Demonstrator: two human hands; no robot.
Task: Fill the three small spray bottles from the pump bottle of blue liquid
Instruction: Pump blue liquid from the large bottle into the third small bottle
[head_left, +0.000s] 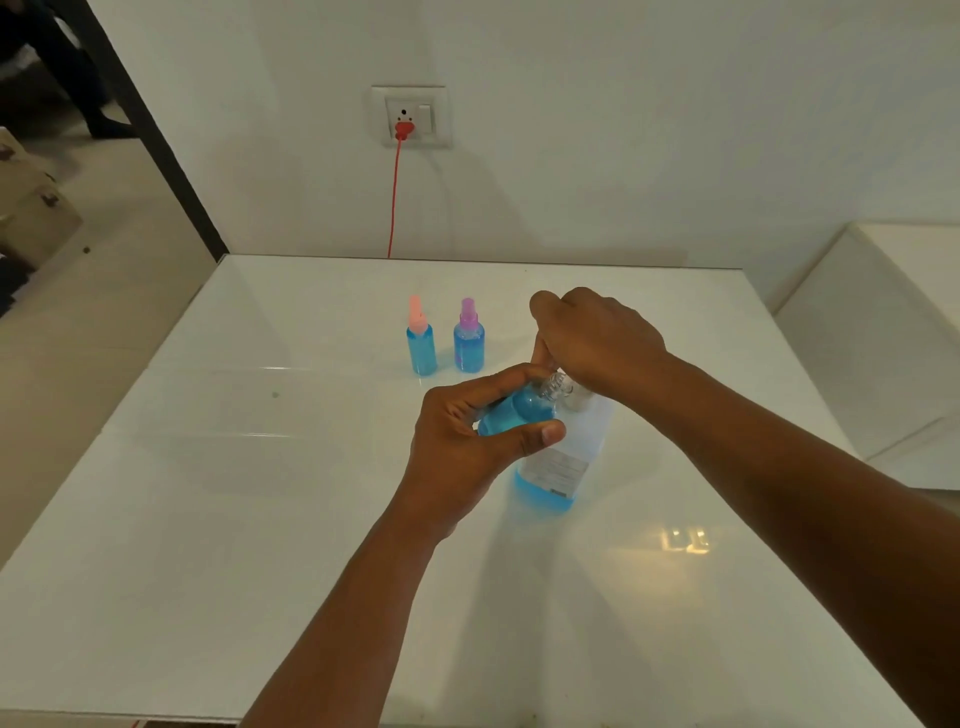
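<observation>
- Gripping one uncapped clear spray bottle (511, 413), tilted, left hand (457, 447) curls around it.
- Right hand (597, 343) presses atop one pump bottle (558, 467); grip unclear.
- Two capped, blue-filled bottles (422, 345) stand behind on glossy white table (260, 467).

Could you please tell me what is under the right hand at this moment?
The pump bottle stands under the right hand, a little blue liquid at its base. The open neck of the small bottle that the left hand grips reaches there too. The pump head is covered.
</observation>
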